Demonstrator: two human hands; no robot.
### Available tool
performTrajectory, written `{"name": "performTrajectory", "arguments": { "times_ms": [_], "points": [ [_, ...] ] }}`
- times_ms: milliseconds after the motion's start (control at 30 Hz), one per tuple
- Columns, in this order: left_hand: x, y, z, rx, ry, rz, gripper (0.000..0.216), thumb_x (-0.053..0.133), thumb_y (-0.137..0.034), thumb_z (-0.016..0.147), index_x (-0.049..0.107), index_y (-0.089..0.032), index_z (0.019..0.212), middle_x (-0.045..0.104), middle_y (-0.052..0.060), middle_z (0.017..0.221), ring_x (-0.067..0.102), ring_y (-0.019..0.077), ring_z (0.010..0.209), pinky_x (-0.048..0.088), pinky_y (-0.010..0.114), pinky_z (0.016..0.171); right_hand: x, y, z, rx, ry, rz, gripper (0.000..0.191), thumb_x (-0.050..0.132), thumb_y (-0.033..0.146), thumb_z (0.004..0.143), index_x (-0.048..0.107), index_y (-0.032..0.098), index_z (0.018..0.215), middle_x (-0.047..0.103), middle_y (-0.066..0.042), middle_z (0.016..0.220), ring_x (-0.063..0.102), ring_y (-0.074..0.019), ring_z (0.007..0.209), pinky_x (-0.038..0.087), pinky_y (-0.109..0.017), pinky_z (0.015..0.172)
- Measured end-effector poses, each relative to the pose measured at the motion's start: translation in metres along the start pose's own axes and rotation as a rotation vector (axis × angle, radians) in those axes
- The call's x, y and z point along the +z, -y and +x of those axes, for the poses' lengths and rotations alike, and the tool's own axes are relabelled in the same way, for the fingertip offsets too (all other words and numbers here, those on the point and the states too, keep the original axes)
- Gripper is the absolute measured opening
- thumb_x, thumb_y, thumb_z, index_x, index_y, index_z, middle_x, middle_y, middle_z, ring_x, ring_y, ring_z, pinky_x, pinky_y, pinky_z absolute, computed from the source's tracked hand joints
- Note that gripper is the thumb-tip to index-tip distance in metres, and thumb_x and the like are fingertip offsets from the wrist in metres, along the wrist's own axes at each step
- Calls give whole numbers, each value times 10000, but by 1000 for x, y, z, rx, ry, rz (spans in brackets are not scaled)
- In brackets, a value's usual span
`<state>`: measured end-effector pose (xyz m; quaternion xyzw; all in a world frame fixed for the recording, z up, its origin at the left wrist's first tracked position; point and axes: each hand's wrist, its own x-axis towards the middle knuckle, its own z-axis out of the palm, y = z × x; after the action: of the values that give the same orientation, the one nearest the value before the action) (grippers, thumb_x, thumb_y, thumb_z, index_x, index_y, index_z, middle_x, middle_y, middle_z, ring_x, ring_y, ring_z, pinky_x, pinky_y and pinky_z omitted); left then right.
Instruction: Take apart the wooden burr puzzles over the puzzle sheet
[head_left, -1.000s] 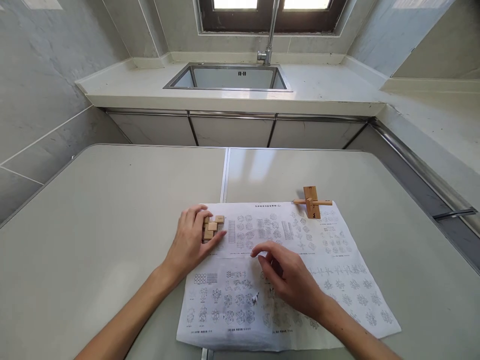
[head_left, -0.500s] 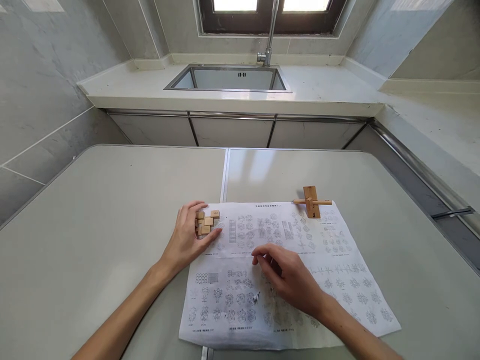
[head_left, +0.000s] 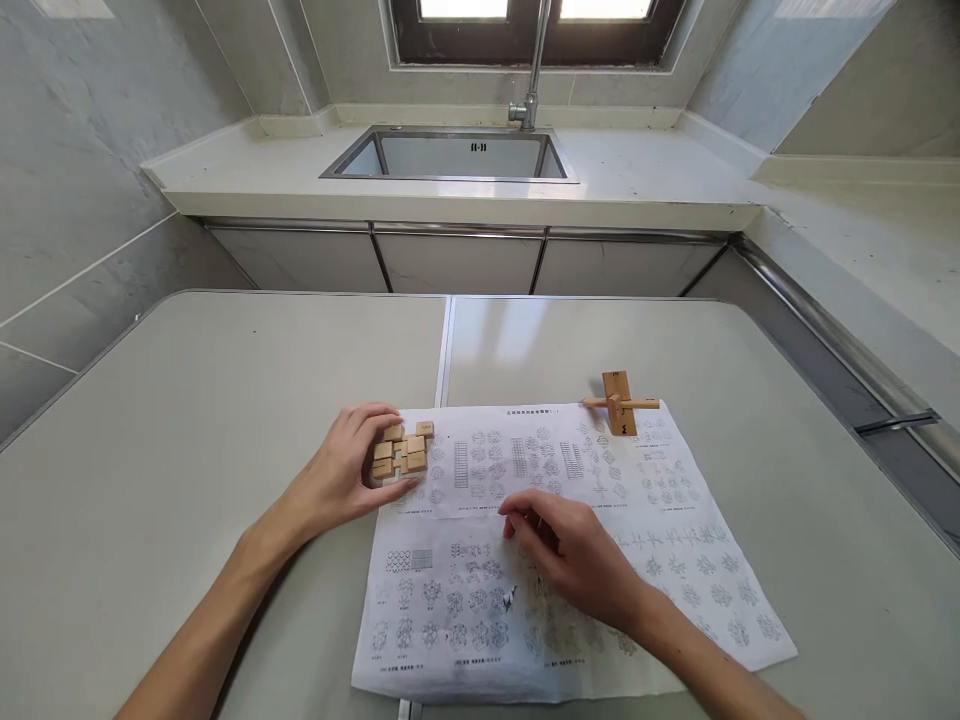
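On the pale grey desk point(head_left: 187, 400), the left hand point(head_left: 341, 478) is closing its grip around the small light-wood block puzzle point(head_left: 403, 451) at the far-left corner of the white printed diagram sheet point(head_left: 675, 520), while the right hand point(head_left: 574, 555), fingers loosely curled and holding nothing, is resting on that sheet.

kitchen | steel sink point(head_left: 450, 157) and tap point(head_left: 529, 70) under window point(head_left: 536, 25) | counter point(head_left: 645, 180) | tiled walls point(head_left: 82, 150)

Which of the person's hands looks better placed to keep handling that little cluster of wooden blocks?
Probably the left hand: its fingers already curl around the cluster of small light wooden blocks at the printed white paper sheet's corner. The right hand rests on the sheet, apart from the blocks.
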<state>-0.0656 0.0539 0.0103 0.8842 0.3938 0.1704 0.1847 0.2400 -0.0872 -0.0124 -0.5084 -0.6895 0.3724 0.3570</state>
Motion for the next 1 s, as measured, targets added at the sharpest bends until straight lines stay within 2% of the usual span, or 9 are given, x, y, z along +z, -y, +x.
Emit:
{"name": "performTrajectory", "arguments": {
  "times_ms": [100, 200, 400, 567, 700, 833, 900, 967, 1000],
  "points": [
    [-7, 4, 1, 32, -30, 48, 496, 765, -523, 903, 604, -253, 1288, 629, 108, 1366, 556, 337, 1320, 531, 532, 1091, 0, 1, 1, 8, 0, -1, 163, 515, 190, 1069, 673, 228, 1080, 758, -26, 864, 673, -157, 685, 513, -275, 613],
    [-4, 1, 1, 24, -82, 73, 450, 763, -529, 906, 626, -252, 1234, 657, 95, 1327, 583, 324, 1280, 531, 520, 1075, 0, 1, 1, 9, 8, -4, 164, 514, 194, 1071, 674, 226, 1086, 755, -28, 857, 669, -159, 682, 508, -278, 605],
    [23, -11, 3, -187, -215, 77, 509, 760, -631, 874, 543, -223, 1087, 658, 115, 1251, 622, 323, 1150, 560, 498, 947, 0, 1, 2, 8, 6, -9, 157, 515, 202, 1071, 670, 227, 1082, 747, -21, 833, 659, -157, 657, 507, -276, 598],
    [33, -12, 4, -229, -261, 98, 640, 783, -688, 831, 510, -224, 1176, 600, 142, 1348, 574, 371, 1236, 533, 556, 1008, 1, 0, 3, 14, 5, -8, 159, 513, 191, 1063, 667, 230, 1070, 741, -17, 824, 652, -155, 656, 496, -274, 601],
    [27, -23, 2, -169, -277, 75, 700, 764, -640, 886, 469, -240, 1379, 540, 147, 1441, 539, 372, 1300, 528, 566, 1054, 2, -2, 2, 37, 7, 9, 160, 521, 186, 1054, 673, 234, 1070, 740, -13, 837, 644, -152, 661, 485, -271, 608],
    [25, -46, -1, 42, -278, -12, 366, 678, -387, 1014, 537, -265, 1330, 578, 121, 1394, 577, 309, 1311, 545, 493, 1076, 2, -4, 1, 72, 1, 56, 149, 539, 187, 1039, 674, 238, 1074, 739, -7, 840, 602, -141, 633, 468, -267, 604],
    [28, -59, -5, 125, -236, -66, 233, 662, -300, 1019, 587, -261, 1237, 658, 96, 1247, 658, 262, 1181, 585, 417, 994, 1, -4, 2, 100, 2, 102, 146, 540, 200, 1040, 677, 240, 1069, 743, -7, 841, 572, -137, 613, 453, -264, 588],
    [34, -71, -9, 209, -140, -116, 115, 639, -255, 1029, 595, -247, 1135, 706, 50, 1032, 699, 176, 865, 586, 305, 763, 0, -4, 3, 137, -2, 175, 142, 543, 231, 1047, 683, 238, 1067, 749, -10, 842, 553, -133, 595, 446, -263, 575],
    [37, -76, -11, 264, -84, -139, 65, 631, -248, 1031, 589, -245, 1080, 691, 7, 875, 666, 146, 716, 539, 274, 650, -1, -4, 4, 160, -9, 227, 141, 548, 253, 1050, 687, 235, 1067, 750, -13, 841, 553, -131, 590, 447, -262, 570]
  ]
}}
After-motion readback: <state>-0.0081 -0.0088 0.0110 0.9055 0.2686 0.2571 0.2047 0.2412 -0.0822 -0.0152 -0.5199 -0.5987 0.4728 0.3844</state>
